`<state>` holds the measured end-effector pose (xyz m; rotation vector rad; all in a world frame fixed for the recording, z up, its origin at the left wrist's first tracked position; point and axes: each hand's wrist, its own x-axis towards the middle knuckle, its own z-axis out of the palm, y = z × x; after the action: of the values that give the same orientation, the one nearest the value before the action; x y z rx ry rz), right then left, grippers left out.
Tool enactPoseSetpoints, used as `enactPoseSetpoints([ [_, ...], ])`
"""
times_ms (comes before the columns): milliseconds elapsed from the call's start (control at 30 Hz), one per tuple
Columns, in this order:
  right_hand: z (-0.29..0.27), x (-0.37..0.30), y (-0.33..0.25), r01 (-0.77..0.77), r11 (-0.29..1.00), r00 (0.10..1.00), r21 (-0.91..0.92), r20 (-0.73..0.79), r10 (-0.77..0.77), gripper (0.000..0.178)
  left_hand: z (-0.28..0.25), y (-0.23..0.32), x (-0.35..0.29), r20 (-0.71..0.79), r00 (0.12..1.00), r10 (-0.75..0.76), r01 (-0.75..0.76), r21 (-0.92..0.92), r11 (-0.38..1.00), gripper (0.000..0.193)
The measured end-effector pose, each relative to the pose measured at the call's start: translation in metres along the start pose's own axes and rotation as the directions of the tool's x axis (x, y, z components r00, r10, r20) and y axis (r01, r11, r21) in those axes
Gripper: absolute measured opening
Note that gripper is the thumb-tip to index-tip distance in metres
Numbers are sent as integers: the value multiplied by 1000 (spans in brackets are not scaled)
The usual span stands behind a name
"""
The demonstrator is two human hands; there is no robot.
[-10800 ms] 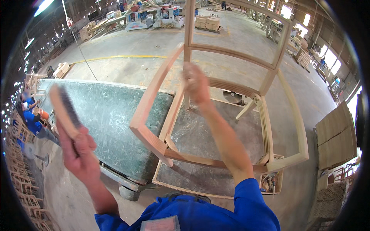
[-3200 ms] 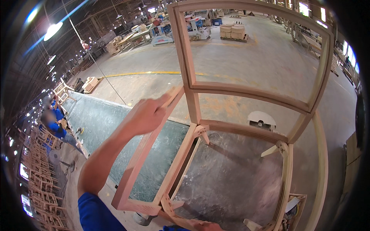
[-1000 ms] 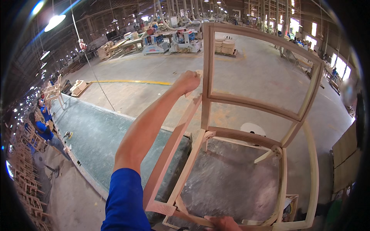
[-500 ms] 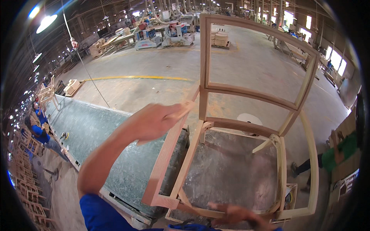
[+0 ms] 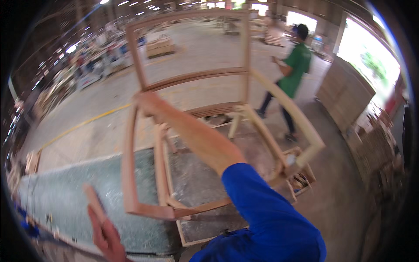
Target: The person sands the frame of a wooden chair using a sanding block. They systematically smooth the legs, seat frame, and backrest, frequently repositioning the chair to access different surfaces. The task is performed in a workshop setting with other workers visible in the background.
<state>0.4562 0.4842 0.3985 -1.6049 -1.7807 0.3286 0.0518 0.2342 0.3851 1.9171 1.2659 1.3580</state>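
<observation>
A bare wooden chair frame (image 5: 198, 75) stands upright before me, with an open back and an arm on each side. My right hand (image 5: 149, 104) reaches across and is closed on the frame where its left arm meets the back post. Low on the left, my left hand (image 5: 107, 238) grips a flat, light wooden block (image 5: 94, 201) with a dark bluish edge. Motion blurs the block, so its exact kind is unclear. It is apart from the chair, over the greenish table.
The greenish worktable (image 5: 65, 192) runs off to the left. Beyond the chair, a person in green (image 5: 297, 65) stands on the floor. A small wooden box (image 5: 301, 183) of items sits beside the chair's right arm. Large brown panels (image 5: 345, 94) and stacked wood stand at right.
My left hand has moved off the chair's left arm, down to the left with the block. My right hand has come up from below onto the frame. The view has swung right.
</observation>
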Motion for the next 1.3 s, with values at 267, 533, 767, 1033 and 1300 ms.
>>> enactPoseSetpoints([
  [267, 5, -219, -109, 4, 1000, 984, 29, 177, -10, 40, -42, -13, 31, 157, 888, 432, -451, 117, 885, 37],
  [533, 118, -330, -94, -46, 996, 904, -76, 421, 74, 108, -47, 40, 42, 474, 791, 386, -476, 82, 875, 47],
  [767, 87, -370, -94, -55, 978, 885, -202, 443, 141, 106, -19, 49, 72, 746, 579, 330, -621, 141, 771, 45],
  [1033, 86, -374, -92, -45, 979, 907, -200, 401, 124, 103, 19, 30, 113, 778, 473, 415, -742, 97, 663, 47],
  [1300, 92, -374, -93, -26, 976, 919, -218, 380, 110, 101, 22, 22, 125, 783, 456, 423, -757, 91, 647, 51],
])
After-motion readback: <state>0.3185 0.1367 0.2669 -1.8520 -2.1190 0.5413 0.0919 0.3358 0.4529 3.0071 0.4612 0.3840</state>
